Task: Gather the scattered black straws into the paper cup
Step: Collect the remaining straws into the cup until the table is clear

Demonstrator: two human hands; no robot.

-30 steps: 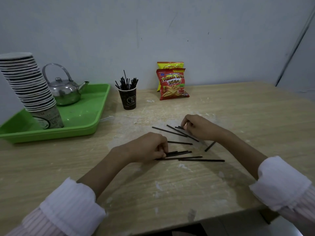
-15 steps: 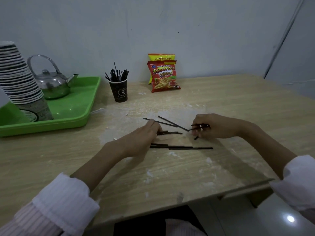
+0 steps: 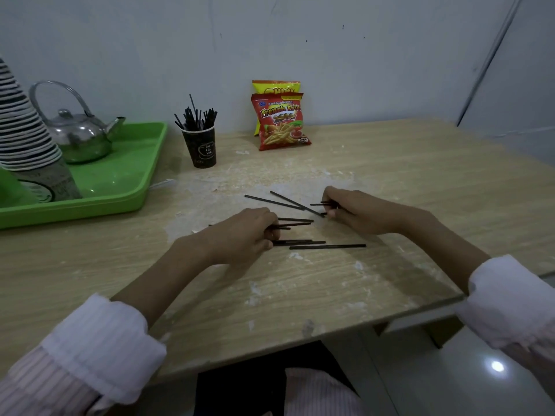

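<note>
Several black straws lie scattered on the wooden table [image 3: 390,181]. Two straws [image 3: 274,201] cross between my hands at the far side, and a long straw [image 3: 327,246] lies nearest me. My left hand [image 3: 243,232] is curled around a few straws [image 3: 295,224] whose ends stick out to the right. My right hand [image 3: 351,210] pinches short straw ends [image 3: 318,203] between its fingers. The dark paper cup [image 3: 201,148] stands far back left of centre, with several straws upright in it.
A green tray [image 3: 132,187] at the left holds a metal kettle [image 3: 79,136] and a tall stack of paper cups [image 3: 27,139]. Two snack bags [image 3: 280,121] lean on the wall behind. The table's front edge runs close to my sleeves.
My left hand has closed over the straws in the middle. My right hand has drawn a little toward the centre with straws in its fingers. The view has shifted slightly.
</note>
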